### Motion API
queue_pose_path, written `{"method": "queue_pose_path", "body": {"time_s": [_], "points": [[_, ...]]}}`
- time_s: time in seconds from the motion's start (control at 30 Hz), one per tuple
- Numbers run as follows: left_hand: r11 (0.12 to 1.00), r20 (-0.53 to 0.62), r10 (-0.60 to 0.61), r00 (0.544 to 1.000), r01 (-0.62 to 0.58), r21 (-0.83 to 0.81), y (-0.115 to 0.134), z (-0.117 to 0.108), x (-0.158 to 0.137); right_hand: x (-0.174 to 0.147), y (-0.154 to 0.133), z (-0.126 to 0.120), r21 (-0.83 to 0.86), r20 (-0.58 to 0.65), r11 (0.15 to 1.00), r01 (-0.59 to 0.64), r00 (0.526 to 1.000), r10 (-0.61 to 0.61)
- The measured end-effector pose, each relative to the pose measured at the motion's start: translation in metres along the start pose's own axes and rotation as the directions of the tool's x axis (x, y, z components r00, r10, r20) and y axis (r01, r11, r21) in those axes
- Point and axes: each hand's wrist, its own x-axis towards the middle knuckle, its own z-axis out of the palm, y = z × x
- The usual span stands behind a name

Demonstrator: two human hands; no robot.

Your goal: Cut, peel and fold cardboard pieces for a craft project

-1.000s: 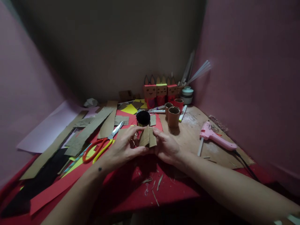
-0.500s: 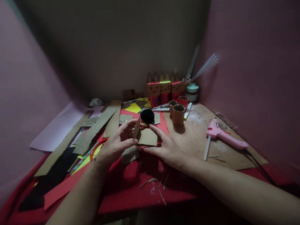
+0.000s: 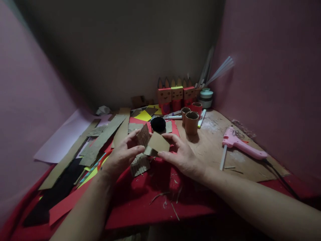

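Observation:
My left hand pinches a small piece of corrugated cardboard, its ridged side showing. Between the thumb and fingers of my right hand is a folded cardboard piece, smooth and bent like part of a small box. The two pieces are close together; whether their edges touch I cannot tell. Just beyond them sits a round black object. Under my left fingers, a ridged cardboard scrap lies on the red cloth.
Cardboard strips and coloured paper lie at left. At right, a pink glue gun rests on a wooden board. Cardboard tubes stand near several box-headed figures. Glue sticks and a mint-lidded jar are behind.
My right hand has tilted the folded cardboard, so its smooth top now faces me. The piece in my left hand has turned to show its ridged face.

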Motion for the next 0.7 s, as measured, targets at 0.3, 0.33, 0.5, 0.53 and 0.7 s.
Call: {"method": "queue_pose_path", "body": {"time_s": [0.3,0.33,0.5,0.53,0.7], "points": [[0.995,0.103,0.03,0.994,-0.04,0.093,-0.003,-0.003,0.001,0.003,0.012,-0.002,0.164,-0.006,0.972,0.169,0.985,-0.17],[0.995,0.11,0.029,0.993,-0.039,0.089,-0.003,-0.003,0.001,0.003,0.014,-0.002,0.162,0.009,0.97,0.18,0.983,-0.184],[0.998,0.149,0.033,0.988,-0.04,0.044,-0.003,-0.002,0.001,0.004,0.013,-0.005,0.095,0.061,0.988,0.125,0.99,-0.131],[0.999,0.164,0.025,0.986,-0.033,0.042,-0.003,-0.002,0.001,0.004,0.011,-0.006,0.084,0.069,0.991,0.108,0.991,-0.114],[0.998,0.173,-0.004,0.985,-0.006,0.06,0.001,0.002,0.0,0.003,0.0,-0.009,0.094,0.089,0.995,0.024,0.995,-0.033]]}}
